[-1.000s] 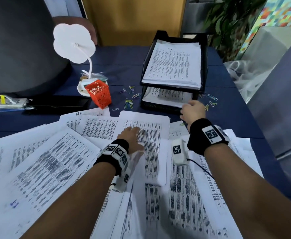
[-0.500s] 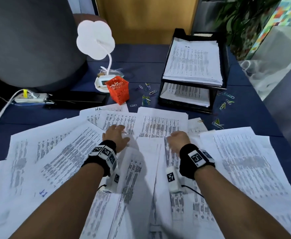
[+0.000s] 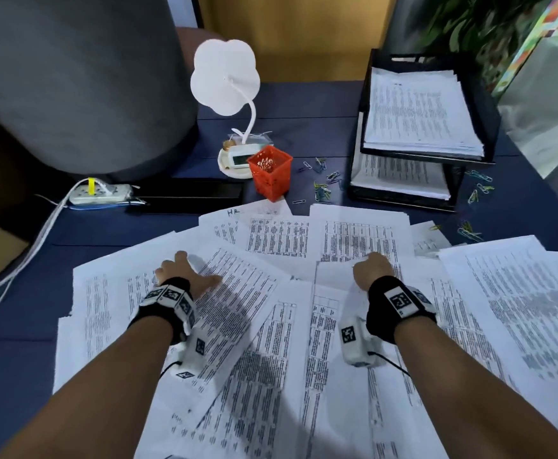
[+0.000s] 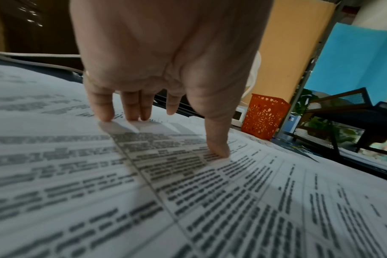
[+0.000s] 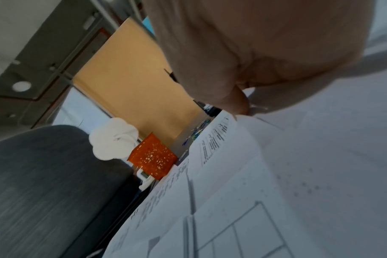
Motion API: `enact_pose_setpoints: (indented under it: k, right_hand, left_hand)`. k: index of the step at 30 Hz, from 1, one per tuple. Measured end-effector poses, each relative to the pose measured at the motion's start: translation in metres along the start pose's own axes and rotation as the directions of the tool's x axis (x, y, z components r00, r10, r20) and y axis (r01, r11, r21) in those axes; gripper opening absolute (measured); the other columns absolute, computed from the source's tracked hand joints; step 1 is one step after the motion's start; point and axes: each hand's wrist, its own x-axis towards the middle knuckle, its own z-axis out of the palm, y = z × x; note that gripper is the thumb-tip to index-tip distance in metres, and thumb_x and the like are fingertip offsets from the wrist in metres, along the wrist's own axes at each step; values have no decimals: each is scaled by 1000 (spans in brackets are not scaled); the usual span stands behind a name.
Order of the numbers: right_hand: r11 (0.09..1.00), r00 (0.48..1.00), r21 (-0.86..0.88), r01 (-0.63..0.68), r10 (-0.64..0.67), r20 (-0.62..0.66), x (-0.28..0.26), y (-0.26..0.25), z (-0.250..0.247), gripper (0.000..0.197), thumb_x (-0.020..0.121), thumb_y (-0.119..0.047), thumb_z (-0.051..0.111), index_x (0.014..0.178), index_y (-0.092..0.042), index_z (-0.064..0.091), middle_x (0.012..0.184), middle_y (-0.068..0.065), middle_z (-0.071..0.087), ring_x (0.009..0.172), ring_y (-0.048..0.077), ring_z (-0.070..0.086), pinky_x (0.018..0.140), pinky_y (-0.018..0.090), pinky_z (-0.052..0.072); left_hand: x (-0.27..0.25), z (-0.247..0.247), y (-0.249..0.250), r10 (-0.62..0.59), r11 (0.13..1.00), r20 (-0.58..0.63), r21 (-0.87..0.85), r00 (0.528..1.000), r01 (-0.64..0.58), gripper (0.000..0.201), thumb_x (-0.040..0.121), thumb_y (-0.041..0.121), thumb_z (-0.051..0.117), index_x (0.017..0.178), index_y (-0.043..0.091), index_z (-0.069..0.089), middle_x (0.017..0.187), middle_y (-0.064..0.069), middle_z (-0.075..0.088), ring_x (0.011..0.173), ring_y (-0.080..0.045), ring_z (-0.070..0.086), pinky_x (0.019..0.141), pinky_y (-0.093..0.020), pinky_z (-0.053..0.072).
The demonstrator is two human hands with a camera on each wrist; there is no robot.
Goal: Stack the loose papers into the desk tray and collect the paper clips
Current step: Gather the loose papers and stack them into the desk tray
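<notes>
Both our hands have pulled back from the tray since a second ago: our right hand (image 3: 372, 270), then up at the lower shelf of the desk tray (image 3: 489, 127), now sits low on the spread of loose papers (image 3: 271, 326), and our left hand (image 3: 185, 274) has slid out toward the left of the frame.

We see the loose papers fanned across the lower half of the head view, overlapping at many angles and covering most of the near surface (image 3: 304, 104). Our left grip is open, straight fingers (image 4: 104, 111) and thumb pressing tips-down on a printed sheet. Our right grip is closed on one sheet's edge, thumb against curled fingers, with that sheet lifting off the pile in the right wrist view.

At the upper right, the desk tray already carries a thick stack on its top shelf and a thinner one below, so we judge some stacking done. Most sheets are not yet gathered.

The paper clips (image 3: 320, 190) lie scattered at centre right between the orange cup (image 3: 271, 177) and the tray, with more (image 3: 476, 187) to the tray's right. None looks collected; whether the cup holds any we cannot tell. We judge the task well short of halfway.
</notes>
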Motion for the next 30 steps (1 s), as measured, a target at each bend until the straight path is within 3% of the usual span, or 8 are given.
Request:
enact_pose_setpoints:
  k: [8, 13, 19, 21, 24, 25, 27, 30]
  right_hand:
    - [999, 997, 33, 42, -40, -71, -9, 2, -8, 35, 95, -8, 40, 127, 0, 53, 132, 20, 52, 122, 33, 48, 95, 29, 39]
    - [996, 904, 30, 85, -65, -422, -36, -3, 6, 21, 90, -21, 54, 110, -14, 56, 119, 14, 52, 109, 33, 48, 91, 37, 39]
    - [987, 988, 47, 157, -156, -17, -46, -14, 30, 29, 94, -27, 53, 74, -5, 54, 66, 4, 49, 61, 20, 48, 64, 25, 39]
    - [982, 980, 45, 181, -184, 76, -47, -15, 34, 28, 91, -26, 58, 89, 2, 65, 81, 10, 58, 74, 24, 57, 74, 28, 43]
    - [979, 974, 91, 180, -190, 122, -52, -16, 32, 38, 89, -14, 62, 126, -6, 57, 129, 11, 55, 116, 25, 55, 93, 29, 42]
    - [977, 972, 100, 188, -199, 127, -53, -16, 31, 38, 89, -9, 60, 127, -6, 56, 132, 11, 55, 116, 26, 55, 91, 29, 43]
    - [976, 969, 91, 197, -208, 133, -56, -16, 26, 35, 90, -3, 54, 125, -5, 58, 129, 14, 57, 113, 29, 57, 88, 31, 45]
    - [976, 964, 12, 218, -217, 154, -59, -18, 15, 32, 93, -2, 45, 121, -5, 60, 125, 16, 58, 112, 33, 55, 94, 39, 46]
  left_hand:
    - [6, 2, 5, 114, 985, 25, 124, 993, -116, 112, 49, 84, 63, 133, 13, 42, 125, -14, 49, 118, -32, 45, 100, -50, 41]
    - [-19, 13, 29, 201, 976, 13, 82, 979, -202, 104, 59, 73, 70, 135, 10, 37, 133, -15, 40, 127, -34, 36, 101, -50, 40]
    - [-19, 19, 45, 195, 979, 84, -80, 977, -189, 109, 53, 66, 79, 136, 10, 33, 126, -15, 49, 121, -35, 44, 95, -48, 47]
    - [-22, 16, 44, 220, 975, 111, -36, 969, -217, 100, 60, 65, 76, 134, 10, 39, 125, -14, 51, 119, -33, 46, 95, -44, 48]
    - [-22, 16, 42, 347, 917, 80, -240, 934, -320, 44, 74, 40, 76, 105, 11, 62, 101, -9, 62, 94, -26, 57, 80, -29, 47]
    - [-25, 15, 40, 394, 865, 53, -359, 918, -350, 24, 77, 32, 75, 87, 15, 61, 84, -6, 61, 79, -23, 55, 72, -26, 42]
    - [-25, 17, 35, 438, 775, 18, -515, 899, -367, 26, 83, 32, 69, 73, 18, 49, 65, 0, 45, 63, -18, 43, 70, -25, 34]
    - [-22, 13, 27, 389, 753, -34, -564, 921, -339, 17, 91, 28, 59, 94, 11, 61, 92, -10, 63, 81, -22, 57, 74, -28, 43]
